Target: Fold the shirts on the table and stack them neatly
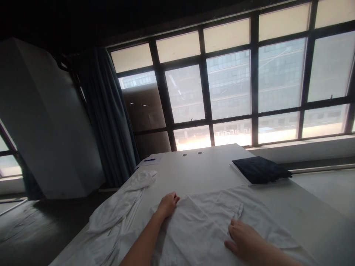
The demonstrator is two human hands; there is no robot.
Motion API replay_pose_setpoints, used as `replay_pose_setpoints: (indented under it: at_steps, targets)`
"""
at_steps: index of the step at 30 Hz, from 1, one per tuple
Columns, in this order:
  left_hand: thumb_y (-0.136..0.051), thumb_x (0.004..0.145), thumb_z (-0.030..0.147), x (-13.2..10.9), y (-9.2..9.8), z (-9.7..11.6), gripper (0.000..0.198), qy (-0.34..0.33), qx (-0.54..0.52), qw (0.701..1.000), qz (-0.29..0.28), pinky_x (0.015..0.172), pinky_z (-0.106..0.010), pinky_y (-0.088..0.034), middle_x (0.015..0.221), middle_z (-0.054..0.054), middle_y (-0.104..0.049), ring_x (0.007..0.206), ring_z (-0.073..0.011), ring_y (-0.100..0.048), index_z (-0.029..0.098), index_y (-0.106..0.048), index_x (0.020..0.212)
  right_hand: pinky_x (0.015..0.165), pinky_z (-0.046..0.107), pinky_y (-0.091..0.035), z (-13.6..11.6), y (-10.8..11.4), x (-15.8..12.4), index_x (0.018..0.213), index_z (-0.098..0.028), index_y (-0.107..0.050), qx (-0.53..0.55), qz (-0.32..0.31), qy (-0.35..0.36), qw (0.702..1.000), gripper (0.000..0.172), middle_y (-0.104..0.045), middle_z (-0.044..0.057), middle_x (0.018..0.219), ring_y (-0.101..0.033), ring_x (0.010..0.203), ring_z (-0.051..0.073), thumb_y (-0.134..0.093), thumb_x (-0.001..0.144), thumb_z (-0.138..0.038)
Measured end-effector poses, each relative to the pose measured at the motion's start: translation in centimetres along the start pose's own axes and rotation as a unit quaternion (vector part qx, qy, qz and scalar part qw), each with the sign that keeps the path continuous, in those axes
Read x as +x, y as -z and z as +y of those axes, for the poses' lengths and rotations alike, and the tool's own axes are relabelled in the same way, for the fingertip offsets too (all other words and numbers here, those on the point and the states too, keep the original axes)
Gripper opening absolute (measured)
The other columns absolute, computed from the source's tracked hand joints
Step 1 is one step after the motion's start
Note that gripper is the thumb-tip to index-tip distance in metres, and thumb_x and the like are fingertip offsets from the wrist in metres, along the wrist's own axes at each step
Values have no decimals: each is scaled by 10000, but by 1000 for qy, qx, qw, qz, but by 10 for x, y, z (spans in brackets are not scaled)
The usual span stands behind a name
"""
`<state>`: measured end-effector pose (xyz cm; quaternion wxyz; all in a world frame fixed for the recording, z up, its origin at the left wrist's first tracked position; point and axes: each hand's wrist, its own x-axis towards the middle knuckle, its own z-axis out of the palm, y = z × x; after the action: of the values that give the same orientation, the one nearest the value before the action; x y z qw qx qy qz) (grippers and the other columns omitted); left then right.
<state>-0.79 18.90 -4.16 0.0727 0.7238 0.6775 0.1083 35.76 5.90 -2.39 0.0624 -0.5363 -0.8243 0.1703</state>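
A white cloth (199,229), creased and thin like a garment, is spread over the near part of the white table (194,173). At its far left edge, my left hand (168,204) has its fingers curled down onto the fabric, gripping it. My right hand (245,235) is closed on the same cloth further right, where a small raised fold stands up just beyond the fingertips. Part of each hand's grip is hidden by the fingers. Both forearms lie over the cloth from the near side.
More crumpled white fabric (111,218) lies along the table's left edge. A folded dark cloth (260,170) rests on something white at the right. Papers (146,162) with a blue pen (149,160) are at the far left corner. Windows and a blue curtain (108,118) stand behind.
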Motion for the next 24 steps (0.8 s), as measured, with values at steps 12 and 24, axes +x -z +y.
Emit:
replay_pose_setpoints:
  at_steps: [12, 24]
  targets:
    - [-449, 1021, 351, 5, 0, -20, 225, 45, 44, 995, 81, 830, -279, -367, 1065, -68, -707, 1016, -215, -629, 222, -627, 972, 665, 284, -439, 32, -9, -42, 1020, -286, -549, 204, -14, -77, 976, 259, -664, 12, 745, -626, 720, 215, -569, 790, -403]
    - [-390, 1052, 423, 13, 0, -15, 359, 45, 62, 996, 48, 918, -387, -444, 1062, -100, -712, 1048, -253, -647, 192, -659, 999, 658, 287, -455, 63, -32, -62, 993, -277, -552, 147, 24, -62, 987, 317, -690, 20, 676, -675, 703, 239, -520, 824, -543]
